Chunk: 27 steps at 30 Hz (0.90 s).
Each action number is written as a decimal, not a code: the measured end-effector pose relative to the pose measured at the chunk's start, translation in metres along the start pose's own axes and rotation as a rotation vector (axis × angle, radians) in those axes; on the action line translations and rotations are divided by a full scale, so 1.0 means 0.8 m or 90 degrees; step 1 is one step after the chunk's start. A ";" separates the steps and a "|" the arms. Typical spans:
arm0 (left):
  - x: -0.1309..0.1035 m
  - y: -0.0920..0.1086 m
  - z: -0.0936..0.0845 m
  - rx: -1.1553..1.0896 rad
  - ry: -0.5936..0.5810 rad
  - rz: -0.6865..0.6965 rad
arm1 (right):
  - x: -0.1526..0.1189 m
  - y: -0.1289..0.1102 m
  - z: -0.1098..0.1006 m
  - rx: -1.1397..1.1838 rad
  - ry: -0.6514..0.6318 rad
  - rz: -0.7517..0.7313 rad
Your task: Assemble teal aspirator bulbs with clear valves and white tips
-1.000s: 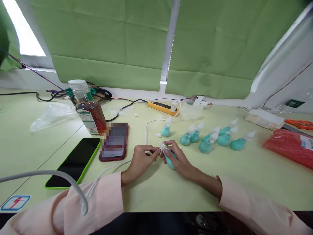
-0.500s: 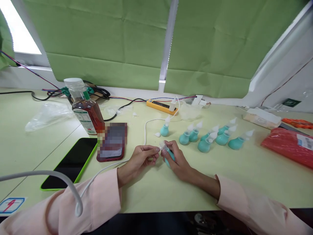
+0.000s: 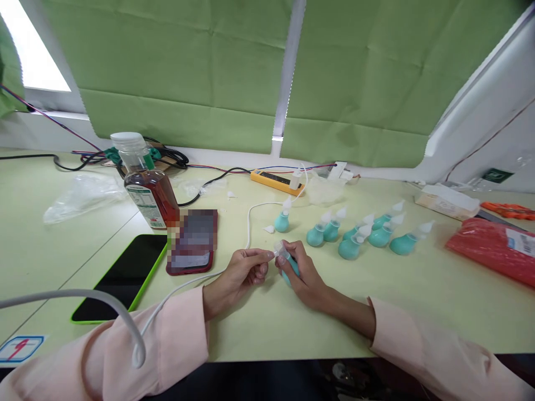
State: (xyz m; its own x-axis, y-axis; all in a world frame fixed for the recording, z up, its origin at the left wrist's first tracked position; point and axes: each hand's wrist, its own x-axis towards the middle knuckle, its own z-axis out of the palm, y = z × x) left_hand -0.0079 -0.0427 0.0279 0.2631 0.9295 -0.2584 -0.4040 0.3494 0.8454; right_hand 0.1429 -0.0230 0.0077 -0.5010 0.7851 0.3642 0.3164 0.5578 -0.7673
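Note:
My right hand point(image 3: 305, 278) is wrapped around a teal bulb nasal aspirator point(image 3: 291, 271), its clear collar pointing up and to the left. With thumb and forefinger, my left hand point(image 3: 246, 273) pinches the small pale tip end of that same aspirator; the fingers hide most of the tip. Just beyond my hands, one more nasal aspirator point(image 3: 282, 221) stands upright with its clear nozzle up. Further right, several more teal aspirators point(image 3: 349, 249) lie tilted on the table point(image 3: 334, 328), nozzles pointing up and right. A small white scrap point(image 3: 268, 229) lies beside the upright one.
On the left are a green-cased phone point(image 3: 121, 278), a red-cased phone point(image 3: 194, 245) and a bottle of brown liquid point(image 3: 152, 197). A white cable point(image 3: 248, 223) runs past my left hand from the yellow power strip point(image 3: 276, 181). A red plastic package point(image 3: 493, 248) lies at right.
The fingers of my left hand have shifted slightly at the aspirator's tip. My right hand keeps its hold, and the things on the table stay where they were.

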 end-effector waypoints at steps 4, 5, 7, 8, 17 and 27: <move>-0.002 0.000 0.002 -0.001 0.013 -0.004 | -0.001 -0.002 0.000 -0.026 -0.012 0.007; -0.002 0.000 0.003 0.001 0.015 -0.003 | -0.001 -0.002 0.001 -0.025 -0.015 0.010; -0.002 0.001 0.003 0.008 0.017 0.002 | -0.001 -0.003 0.001 -0.005 -0.019 0.016; -0.002 0.001 0.002 0.013 0.019 0.006 | 0.000 -0.003 0.002 0.017 -0.021 0.022; -0.003 0.002 0.004 0.204 0.065 0.166 | 0.013 -0.009 -0.007 0.456 -0.063 0.176; -0.005 -0.005 -0.007 0.841 0.141 0.782 | 0.004 -0.022 -0.004 0.575 -0.094 0.218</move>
State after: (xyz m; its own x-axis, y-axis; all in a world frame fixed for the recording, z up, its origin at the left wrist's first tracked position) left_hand -0.0123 -0.0476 0.0229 0.2316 0.5932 0.7710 0.6555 -0.6808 0.3269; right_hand 0.1386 -0.0291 0.0240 -0.6119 0.7906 0.0233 -0.2419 -0.1590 -0.9572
